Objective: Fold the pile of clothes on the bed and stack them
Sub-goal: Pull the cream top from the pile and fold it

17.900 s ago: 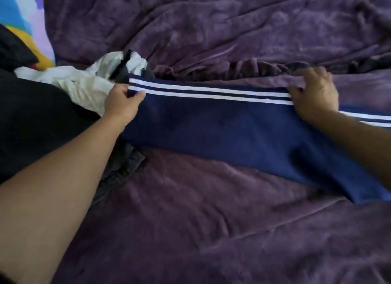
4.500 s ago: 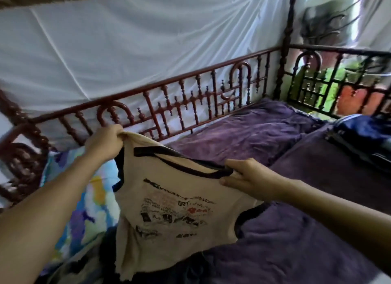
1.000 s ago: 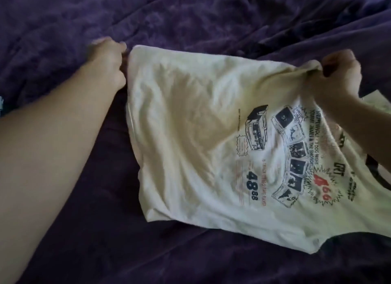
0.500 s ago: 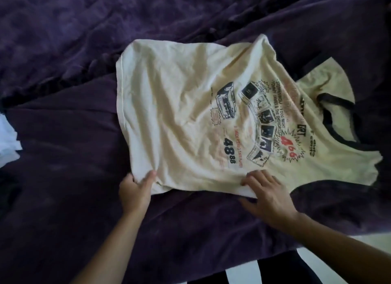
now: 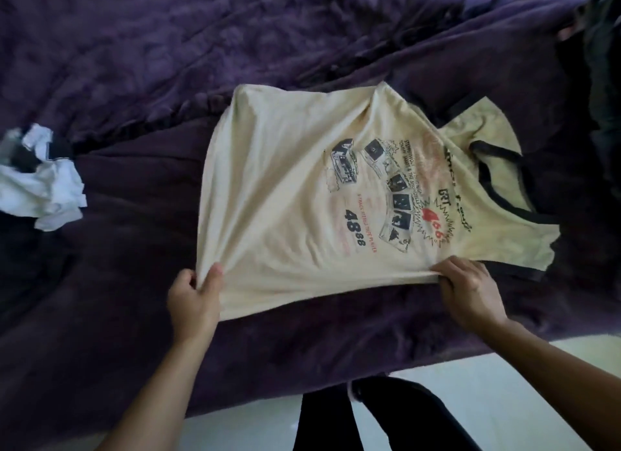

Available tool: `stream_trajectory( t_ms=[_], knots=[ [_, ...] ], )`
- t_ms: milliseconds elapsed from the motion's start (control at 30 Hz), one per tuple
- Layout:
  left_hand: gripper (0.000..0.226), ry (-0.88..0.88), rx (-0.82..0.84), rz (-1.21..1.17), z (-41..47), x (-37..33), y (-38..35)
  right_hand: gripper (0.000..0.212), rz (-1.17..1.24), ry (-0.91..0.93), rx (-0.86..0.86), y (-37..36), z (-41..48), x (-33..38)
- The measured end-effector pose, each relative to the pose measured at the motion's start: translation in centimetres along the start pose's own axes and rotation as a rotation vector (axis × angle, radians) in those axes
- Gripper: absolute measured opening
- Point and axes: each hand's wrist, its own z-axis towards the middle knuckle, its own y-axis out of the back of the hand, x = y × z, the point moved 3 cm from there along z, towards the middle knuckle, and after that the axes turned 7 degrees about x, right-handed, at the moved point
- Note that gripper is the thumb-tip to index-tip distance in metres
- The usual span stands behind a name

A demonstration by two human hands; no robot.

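A cream T-shirt point(image 5: 295, 195) with a printed graphic and dark collar trim lies spread on the purple bedspread point(image 5: 134, 64), its neck toward the right. My left hand point(image 5: 193, 299) pinches the near hem corner at the shirt's left end, lifting the cloth into a fold. My right hand point(image 5: 467, 292) grips the near side edge close to the sleeve. The near edge is drawn taut between both hands.
A crumpled white and black garment point(image 5: 43, 188) lies at the left edge of the bed. Dark clothes point(image 5: 605, 80) sit at the far right. The bed's near edge point(image 5: 437, 360) meets a pale floor point(image 5: 504, 400), where my dark-trousered legs point(image 5: 386, 417) stand.
Both hands have closed on the shirt's near edge: the left now pinches the hem corner, the right has slid right toward the sleeve and grips. The edge is lifted and stretched.
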Motion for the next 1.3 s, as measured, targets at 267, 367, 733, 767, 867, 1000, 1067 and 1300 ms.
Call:
stream_trajectory(
  t_ms=[267, 367, 733, 767, 867, 1000, 1067, 1300],
  knots=[
    [0.022, 0.284, 0.230, 0.017, -8.2, 6.9, 0.1, 0.031, -0.004, 0.089, 0.171, -1.0, -7.7, -3.2],
    [0.010, 0.453, 0.224, -0.293, -9.7, 7.0, -0.5, 0.031, 0.032, 0.094, 0.158, 0.1, -7.3, -3.3],
    [0.023, 0.521, 0.027, -0.447, 0.2, -2.5, 1.0, 0.016, 0.204, -0.116, 0.161, 6.3, 9.2, -1.9],
    [0.023, 0.516, 0.010, -0.481, 2.1, -4.1, 1.2, 0.018, 0.203, -0.130, 0.153, 6.9, 11.9, -1.5],
    [0.017, 0.497, 0.102, -0.539, 8.1, -8.8, 0.6, 0.019, 0.265, -0.153, 0.112, 8.4, 19.7, -0.3],
    [0.005, 0.405, 0.163, -0.657, 15.8, -13.7, -1.2, 0.022, 0.196, -0.239, 0.061, 8.9, 27.9, 0.6],
    [0.023, 0.332, 0.158, -0.648, 18.6, -15.2, -2.6, 0.027, 0.104, -0.319, 0.035, 8.4, 30.4, 0.6],
    [0.027, -0.406, 0.191, 0.180, 14.2, -15.8, -11.0, 0.019, 0.036, 0.142, 0.025, 2.1, 21.7, 4.7]
  ],
)
